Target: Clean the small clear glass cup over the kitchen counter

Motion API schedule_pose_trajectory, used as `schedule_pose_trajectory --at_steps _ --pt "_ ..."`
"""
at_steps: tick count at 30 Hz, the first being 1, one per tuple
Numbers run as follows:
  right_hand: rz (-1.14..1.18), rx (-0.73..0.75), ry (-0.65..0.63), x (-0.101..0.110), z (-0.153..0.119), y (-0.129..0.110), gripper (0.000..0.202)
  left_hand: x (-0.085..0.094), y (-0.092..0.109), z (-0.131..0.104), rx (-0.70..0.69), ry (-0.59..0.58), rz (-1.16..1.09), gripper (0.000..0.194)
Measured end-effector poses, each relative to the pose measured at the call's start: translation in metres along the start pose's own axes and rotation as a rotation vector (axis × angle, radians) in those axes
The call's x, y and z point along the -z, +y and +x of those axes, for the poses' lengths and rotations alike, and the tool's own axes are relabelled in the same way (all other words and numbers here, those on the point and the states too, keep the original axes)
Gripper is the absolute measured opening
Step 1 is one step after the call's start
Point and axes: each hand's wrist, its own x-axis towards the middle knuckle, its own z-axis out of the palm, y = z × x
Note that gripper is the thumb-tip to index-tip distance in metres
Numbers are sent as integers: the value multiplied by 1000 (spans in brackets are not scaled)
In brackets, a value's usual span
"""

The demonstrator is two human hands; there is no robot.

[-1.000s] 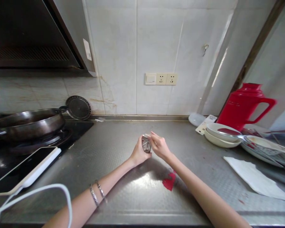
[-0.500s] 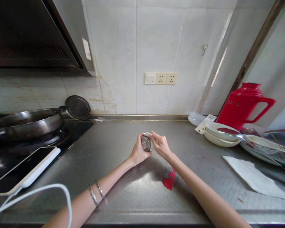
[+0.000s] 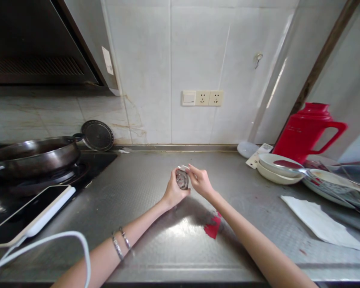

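My left hand (image 3: pixel 171 195) is wrapped around a small round glass-like object (image 3: pixel 182 180), with a dark, brownish patterned surface, held above the metal counter (image 3: pixel 132 224). Its exact kind I cannot make out. At the object's upper edge is a small white piece, perhaps tissue (image 3: pixel 184 168). The fingertips of my right hand (image 3: pixel 201 182) are pinched together on that white piece, touching the object's upper right edge. Parts of the object are hidden behind my fingers. Two silver bracelets (image 3: pixel 121 243) circle my left wrist area.
On the left, a steel pan (image 3: pixel 39 156) stands on the stove near a phone (image 3: pixel 27 216) with a white cable. White bowls (image 3: pixel 280 170), a red thermos (image 3: pixel 307 128) and a tissue (image 3: pixel 321 220) are at right. A red patch (image 3: pixel 212 228) lies in front.
The round object has turned slightly in my left hand, so its surface shows differently. My right fingertips have shifted a little leftward along its upper edge.
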Motion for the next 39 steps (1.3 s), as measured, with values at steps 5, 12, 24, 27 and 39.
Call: schedule_pose_trajectory --at_steps 5,12,24,27,39 --pt "-38 326 -90 7 -5 -11 36 -2 -2 3 -41 -21 -119 74" --pt "0 363 -76 3 -7 -15 35 -4 1 2 -16 27 -207 75" --pt "11 33 121 -1 -11 -9 27 -1 4 2 -26 3 -60 78" --pt "-15 281 31 3 -11 -12 36 -3 -1 3 -27 6 -153 78" --pt "-194 402 -96 13 -2 -17 39 9 7 11 -238 7 132 69"
